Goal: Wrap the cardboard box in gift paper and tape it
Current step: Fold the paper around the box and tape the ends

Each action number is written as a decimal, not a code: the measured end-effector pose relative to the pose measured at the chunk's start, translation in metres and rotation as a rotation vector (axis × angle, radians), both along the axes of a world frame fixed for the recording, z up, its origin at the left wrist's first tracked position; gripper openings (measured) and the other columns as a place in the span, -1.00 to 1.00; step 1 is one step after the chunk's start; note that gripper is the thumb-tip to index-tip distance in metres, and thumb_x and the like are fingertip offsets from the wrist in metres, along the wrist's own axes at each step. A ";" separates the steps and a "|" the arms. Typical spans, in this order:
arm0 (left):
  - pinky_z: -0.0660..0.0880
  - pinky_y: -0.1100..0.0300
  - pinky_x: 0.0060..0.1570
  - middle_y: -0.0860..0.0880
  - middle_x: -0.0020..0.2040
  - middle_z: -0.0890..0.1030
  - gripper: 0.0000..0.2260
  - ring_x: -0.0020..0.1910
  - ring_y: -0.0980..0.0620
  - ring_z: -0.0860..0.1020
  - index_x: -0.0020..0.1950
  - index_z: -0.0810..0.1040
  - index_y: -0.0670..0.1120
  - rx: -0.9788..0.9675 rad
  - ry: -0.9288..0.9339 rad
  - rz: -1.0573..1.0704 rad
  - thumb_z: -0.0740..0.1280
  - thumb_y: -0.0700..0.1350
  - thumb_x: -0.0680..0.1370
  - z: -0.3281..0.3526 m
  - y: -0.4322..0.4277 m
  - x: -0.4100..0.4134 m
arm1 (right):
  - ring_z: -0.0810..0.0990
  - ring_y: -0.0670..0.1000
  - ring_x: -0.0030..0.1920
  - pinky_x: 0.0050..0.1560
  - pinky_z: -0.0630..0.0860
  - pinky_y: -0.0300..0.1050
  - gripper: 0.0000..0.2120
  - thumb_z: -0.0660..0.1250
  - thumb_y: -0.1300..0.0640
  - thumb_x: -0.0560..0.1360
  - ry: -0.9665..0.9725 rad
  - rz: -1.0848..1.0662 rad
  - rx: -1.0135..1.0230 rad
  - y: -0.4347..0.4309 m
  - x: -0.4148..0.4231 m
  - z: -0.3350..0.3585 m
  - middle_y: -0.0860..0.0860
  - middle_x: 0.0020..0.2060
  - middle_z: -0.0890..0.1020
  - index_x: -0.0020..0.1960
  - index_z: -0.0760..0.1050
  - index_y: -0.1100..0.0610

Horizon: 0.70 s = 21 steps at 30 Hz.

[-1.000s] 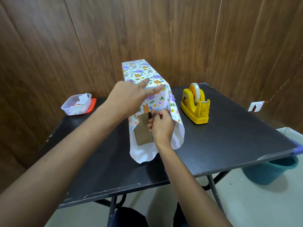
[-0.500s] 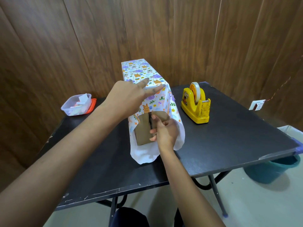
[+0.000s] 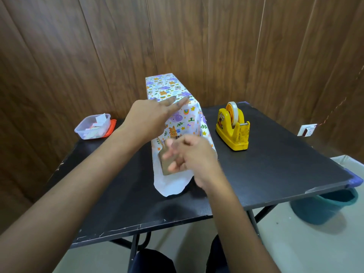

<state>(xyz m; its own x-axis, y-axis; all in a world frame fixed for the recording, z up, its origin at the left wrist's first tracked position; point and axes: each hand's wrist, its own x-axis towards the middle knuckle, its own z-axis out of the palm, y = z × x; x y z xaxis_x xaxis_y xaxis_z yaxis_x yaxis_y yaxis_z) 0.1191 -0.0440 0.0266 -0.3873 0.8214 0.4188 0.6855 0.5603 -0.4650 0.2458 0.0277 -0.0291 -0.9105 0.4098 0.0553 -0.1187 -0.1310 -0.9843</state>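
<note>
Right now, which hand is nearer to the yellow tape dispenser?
Right. The right hand hovers at the open end of the box, left of the tape dispenser; the left hand rests on the gift paper atop the box, farther left.

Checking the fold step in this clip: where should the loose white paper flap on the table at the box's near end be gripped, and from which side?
Pinch the paper flap at its rounded near edge, coming from the person's side. It lies flat on the table, jutting free past the open end of the cardboard box, while the left hand rests on top.
</note>
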 end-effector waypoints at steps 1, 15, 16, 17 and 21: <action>0.30 0.19 -0.30 0.16 0.48 0.24 -0.26 0.17 -0.08 0.53 0.50 -0.12 0.25 0.056 -0.032 0.015 0.29 -0.13 0.53 0.000 -0.004 0.001 | 0.45 -0.04 -0.61 -0.52 0.44 -0.27 -0.78 0.29 0.26 0.52 0.102 -0.064 0.021 0.006 0.007 0.010 0.09 -0.39 0.60 -0.30 0.43 0.22; 0.52 -0.03 0.06 0.05 0.03 0.63 -0.58 -0.04 -0.03 0.60 0.09 0.56 0.20 1.140 -1.171 0.202 0.02 0.35 0.53 -0.038 -0.115 -0.030 | 0.56 0.08 -0.23 -0.18 0.50 -0.11 -0.72 0.19 0.03 0.57 -0.348 0.162 -0.171 0.080 -0.074 -0.075 0.11 -0.23 0.64 -0.08 0.58 0.19; 0.54 0.04 -0.07 0.04 -0.03 0.62 -0.61 -0.13 -0.01 0.59 0.10 0.56 0.14 1.235 -1.269 0.210 0.08 0.32 0.54 -0.044 -0.117 -0.029 | 0.56 0.08 -0.23 -0.20 0.49 -0.12 -0.73 0.19 0.05 0.57 -0.286 0.134 -0.201 0.079 -0.076 -0.073 0.11 -0.23 0.65 -0.06 0.60 0.19; 0.54 0.10 -0.16 0.02 -0.06 0.62 -0.62 -0.19 -0.02 0.59 0.14 0.55 0.09 1.284 -1.338 0.218 0.17 0.28 0.50 -0.053 -0.115 -0.028 | 0.57 0.07 -0.23 -0.21 0.47 -0.12 -0.71 0.17 0.06 0.58 -0.231 0.091 -0.220 0.080 -0.077 -0.067 0.10 -0.23 0.67 -0.06 0.61 0.18; 0.54 0.02 -0.04 -0.02 0.00 0.65 -0.75 -0.07 -0.10 0.62 0.10 0.56 0.12 1.372 -1.491 0.137 0.21 0.18 0.54 -0.086 -0.095 -0.019 | 0.56 -0.05 -0.14 -0.20 0.43 -0.15 -0.68 0.09 0.04 0.61 -0.115 0.034 -0.123 0.098 -0.068 -0.025 0.00 -0.11 0.66 0.14 0.57 0.13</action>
<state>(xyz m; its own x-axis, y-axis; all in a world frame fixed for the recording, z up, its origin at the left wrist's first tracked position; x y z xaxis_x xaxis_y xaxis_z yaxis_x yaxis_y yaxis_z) 0.1000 -0.1389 -0.0596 -0.9692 0.2450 -0.0250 -0.0126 0.0522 0.9986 0.1783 0.1254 -0.0538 -0.9215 0.3757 -0.0988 0.0004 -0.2533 -0.9674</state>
